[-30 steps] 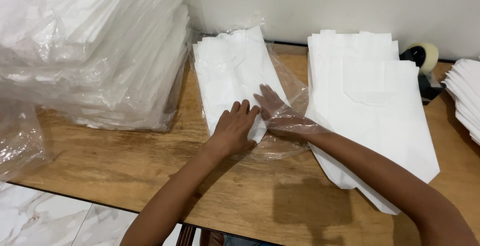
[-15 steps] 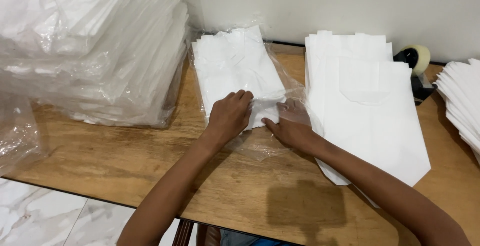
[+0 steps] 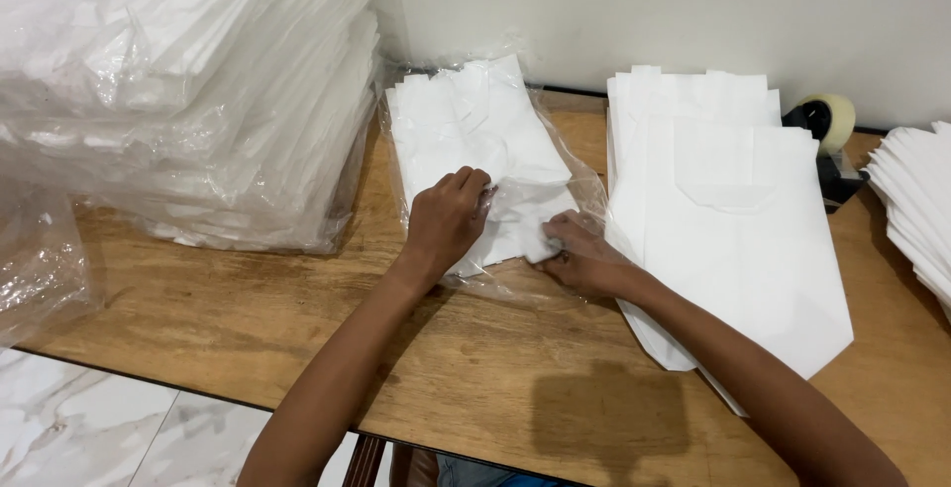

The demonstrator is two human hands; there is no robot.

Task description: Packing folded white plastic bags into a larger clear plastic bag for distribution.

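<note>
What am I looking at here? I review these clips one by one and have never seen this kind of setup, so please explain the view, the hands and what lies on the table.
There is no machine here. A person wears a camera on the head, so the single view looks down over both bare arms onto a wooden table.

The left hand lies flat on a small stack of folded white bags that sits inside a clear plastic sleeve. The right hand pinches the near corner of that stack at the sleeve's open end.

To the right lies a loose pile of flat white bags, unwrapped. Behind it stands a tape dispenser, and another white pile shows at the right edge. On the left is a tall heap of wrapped packs.
</note>
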